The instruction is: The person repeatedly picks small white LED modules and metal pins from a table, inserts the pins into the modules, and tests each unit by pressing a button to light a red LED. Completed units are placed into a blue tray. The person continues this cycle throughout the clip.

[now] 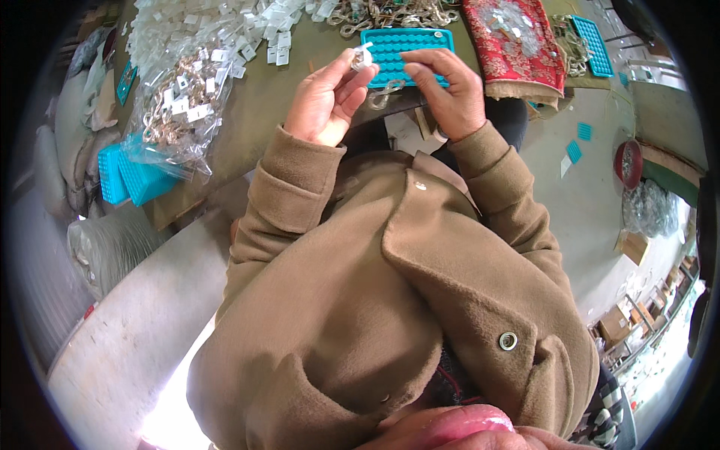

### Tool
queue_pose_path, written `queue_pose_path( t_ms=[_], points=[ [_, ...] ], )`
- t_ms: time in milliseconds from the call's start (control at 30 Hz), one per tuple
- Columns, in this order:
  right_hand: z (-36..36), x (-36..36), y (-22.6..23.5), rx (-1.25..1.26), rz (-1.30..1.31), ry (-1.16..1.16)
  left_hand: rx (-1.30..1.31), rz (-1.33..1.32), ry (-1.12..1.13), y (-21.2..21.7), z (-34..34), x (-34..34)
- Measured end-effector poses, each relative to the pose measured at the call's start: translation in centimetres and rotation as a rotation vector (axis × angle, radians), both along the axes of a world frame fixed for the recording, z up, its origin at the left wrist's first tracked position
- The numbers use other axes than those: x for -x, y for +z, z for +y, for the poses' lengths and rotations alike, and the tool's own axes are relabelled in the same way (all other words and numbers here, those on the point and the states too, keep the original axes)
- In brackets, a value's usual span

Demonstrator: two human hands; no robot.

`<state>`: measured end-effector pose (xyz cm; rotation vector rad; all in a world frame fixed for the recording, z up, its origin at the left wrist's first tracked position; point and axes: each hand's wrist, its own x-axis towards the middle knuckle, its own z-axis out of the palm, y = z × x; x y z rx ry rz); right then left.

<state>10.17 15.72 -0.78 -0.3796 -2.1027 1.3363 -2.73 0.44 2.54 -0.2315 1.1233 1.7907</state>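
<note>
Before the turquoise tray (405, 46), at its left edge, the left hand (326, 97) pinches a small white piece (362, 57) between thumb and fingers; any print on it is too small to read. Over the tray's right part, the right hand (454, 90) has thumb and forefinger tips close together; whether they grip something I cannot tell. A metal clasp (386, 96) shows at the tray's near edge. Beneath the tray is an olive tabletop (255, 105). Left of it sits a clear bag (180, 155) of clasps and white tags, their marks illegible; right of it, a red patterned cloth (517, 79). Well right of it, the grey floor (555, 217) bears a dark red bowl (621, 166) and, farther off, cartons (615, 326).
</note>
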Motion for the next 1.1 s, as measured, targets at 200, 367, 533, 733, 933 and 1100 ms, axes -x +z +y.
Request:
queue_pose_path(
  t_ms=[200, 367, 533, 733, 933, 1100],
  points=[
    [4.9, 0.6, -1.1, -0.283, -0.178, -0.36, -0.066, 0.212, -0.158, -0.8, -0.1, -0.4],
    [5.4, 2.1, -2.9, -0.523, -0.255, -0.366, -0.058, 0.199, -0.206, -1.6, 0.0, -0.9],
    [5.4, 2.1, -3.2, -0.76, -0.269, -0.335, -0.106, 0.194, -0.122, -2.0, -1.9, 1.2],
    [5.1, 0.6, -1.8, -0.647, -0.218, -0.195, -0.067, 0.234, -0.09, -2.0, -3.8, 2.7],
    [2.8, -1.4, -0.3, -0.639, -0.299, 0.174, -0.073, 0.217, -0.087, -1.9, -4.3, 2.1],
    [1.5, -0.8, 0.0, -0.859, -0.422, 0.252, -0.111, 0.185, -0.098, -1.9, -4.5, 1.7]
  ],
)
